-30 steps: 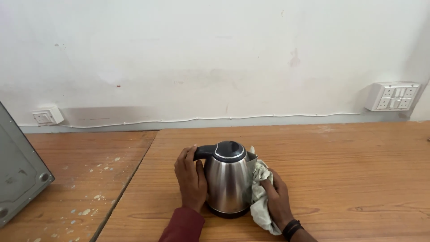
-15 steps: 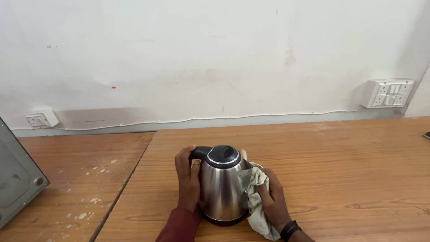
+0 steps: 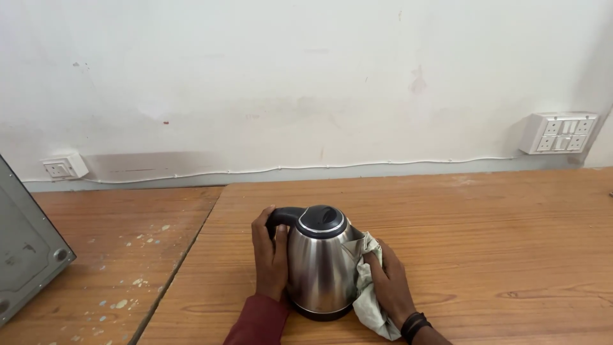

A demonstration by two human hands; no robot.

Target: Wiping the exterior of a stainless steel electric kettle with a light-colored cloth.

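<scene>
A stainless steel electric kettle (image 3: 317,268) with a black lid and black handle stands upright on a wooden table (image 3: 485,236). My left hand (image 3: 270,255) wraps around the kettle's handle on its left side. My right hand (image 3: 391,281) presses a crumpled pale grey-green cloth (image 3: 367,284) against the kettle's right side. A dark red sleeve covers my left forearm and a black band circles my right wrist.
A second, paint-speckled wooden table (image 3: 108,255) adjoins on the left, with a grey metal appliance (image 3: 22,249) at its left edge. On the white wall sit a small socket (image 3: 64,168), a white cable (image 3: 306,168) and a switch panel (image 3: 559,132).
The view has shifted slightly. My right hand with the cloth has slid a little along the kettle's right side; my left hand stays on the handle.
</scene>
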